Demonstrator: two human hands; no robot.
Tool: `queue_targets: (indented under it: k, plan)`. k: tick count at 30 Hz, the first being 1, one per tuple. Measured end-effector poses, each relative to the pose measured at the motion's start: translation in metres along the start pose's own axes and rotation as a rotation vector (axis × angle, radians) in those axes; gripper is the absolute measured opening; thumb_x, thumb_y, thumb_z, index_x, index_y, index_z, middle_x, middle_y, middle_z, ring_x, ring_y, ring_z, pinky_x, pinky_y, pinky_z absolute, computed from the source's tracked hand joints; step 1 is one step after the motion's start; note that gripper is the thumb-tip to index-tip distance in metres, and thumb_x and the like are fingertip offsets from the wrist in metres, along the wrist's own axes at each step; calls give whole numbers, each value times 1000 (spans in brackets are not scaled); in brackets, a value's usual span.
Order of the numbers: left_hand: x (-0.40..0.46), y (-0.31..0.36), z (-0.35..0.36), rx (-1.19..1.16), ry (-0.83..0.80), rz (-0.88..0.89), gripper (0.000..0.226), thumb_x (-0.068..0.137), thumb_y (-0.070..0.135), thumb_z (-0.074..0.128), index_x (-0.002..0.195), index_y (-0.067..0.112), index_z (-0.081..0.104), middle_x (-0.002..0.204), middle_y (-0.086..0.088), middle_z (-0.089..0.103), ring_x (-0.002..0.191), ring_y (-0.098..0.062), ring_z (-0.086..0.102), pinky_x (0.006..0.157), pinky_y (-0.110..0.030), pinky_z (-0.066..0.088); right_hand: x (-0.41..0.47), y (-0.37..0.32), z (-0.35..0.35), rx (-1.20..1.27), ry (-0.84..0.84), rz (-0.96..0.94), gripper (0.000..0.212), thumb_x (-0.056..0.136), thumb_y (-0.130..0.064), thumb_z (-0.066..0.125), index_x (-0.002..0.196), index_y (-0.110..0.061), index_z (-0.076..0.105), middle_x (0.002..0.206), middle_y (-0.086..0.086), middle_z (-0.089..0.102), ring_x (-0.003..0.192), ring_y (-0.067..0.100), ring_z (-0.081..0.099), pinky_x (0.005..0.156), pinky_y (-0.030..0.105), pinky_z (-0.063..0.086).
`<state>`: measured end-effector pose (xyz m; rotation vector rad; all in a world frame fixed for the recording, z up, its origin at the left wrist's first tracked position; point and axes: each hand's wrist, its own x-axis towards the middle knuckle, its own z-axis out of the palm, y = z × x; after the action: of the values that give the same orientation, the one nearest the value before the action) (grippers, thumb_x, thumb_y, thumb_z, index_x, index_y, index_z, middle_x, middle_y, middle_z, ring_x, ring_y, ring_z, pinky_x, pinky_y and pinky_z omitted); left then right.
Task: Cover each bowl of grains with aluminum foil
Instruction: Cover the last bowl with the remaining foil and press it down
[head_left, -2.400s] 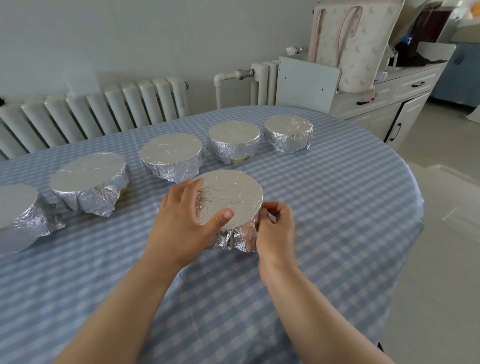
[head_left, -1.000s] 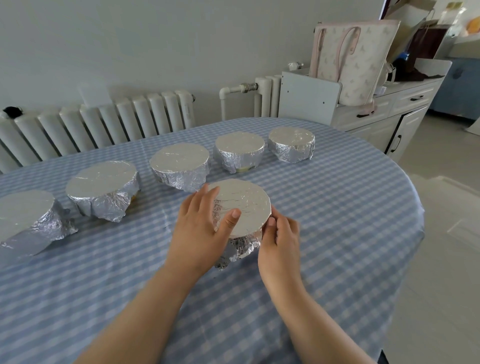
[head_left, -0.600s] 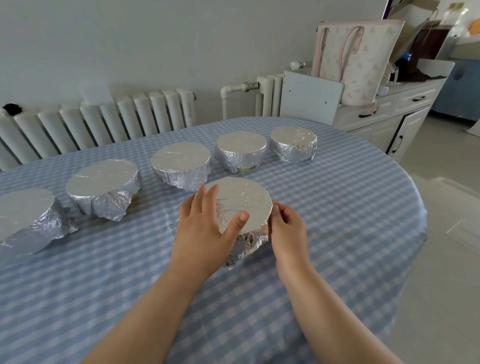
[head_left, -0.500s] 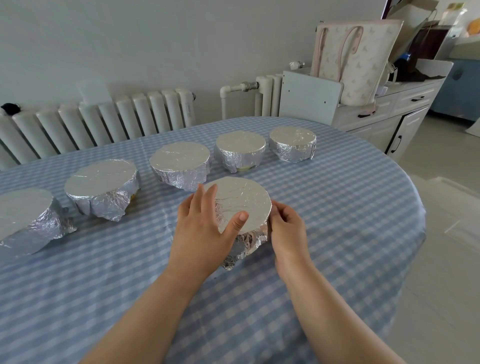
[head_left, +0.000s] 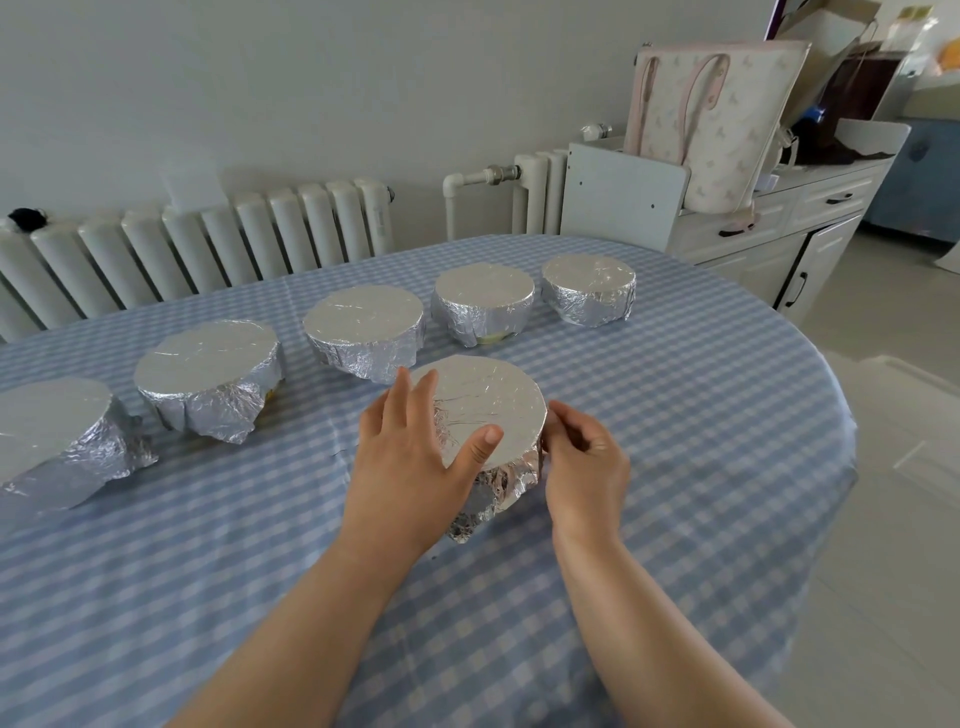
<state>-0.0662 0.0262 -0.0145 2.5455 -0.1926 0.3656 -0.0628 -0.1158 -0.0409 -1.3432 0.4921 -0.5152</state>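
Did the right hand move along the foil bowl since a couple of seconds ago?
Yes. The right hand slid from the near side of the front foil-covered bowl round to its right rim.

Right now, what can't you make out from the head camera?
- Grains: foil hides every bowl's contents.
- Leftmost bowl: cut off by the left edge.
- Left hand fingertips: hidden behind the near bowl.
- Right hand fingertips: curled at the foil rim, contact unclear.
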Motion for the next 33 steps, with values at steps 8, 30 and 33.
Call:
queue_targets:
  k: [8,30,33]
  plan:
    - [0,7,-2,28,-19,-57,101,70,83,24,153,25,15,163,-6,6,146,-24,11,116,-42,20,-22,-6,-9,-245,-73,-158,34,99,-31,49,69,-24,64,57,-15,60,58,-2,55,56,13,37]
    - [14,-22,-17,-165,111,-143,83,88,71,12,145,17,38,142,-6,46,133,-23,34,110,-39,25,-24,-14,2,-48,-305,-34,34,102,-19,43,76,-26,65,56,-14,53,56,5,45,54,17,36]
    - [16,-27,-15,40,160,-49,81,92,71,13,147,16,36,135,-8,49,127,-25,34,108,-36,23,-22,-13,2,-39,-291,-47,20,101,-23,46,92,-25,64,69,-14,59,60,1,49,58,13,39]
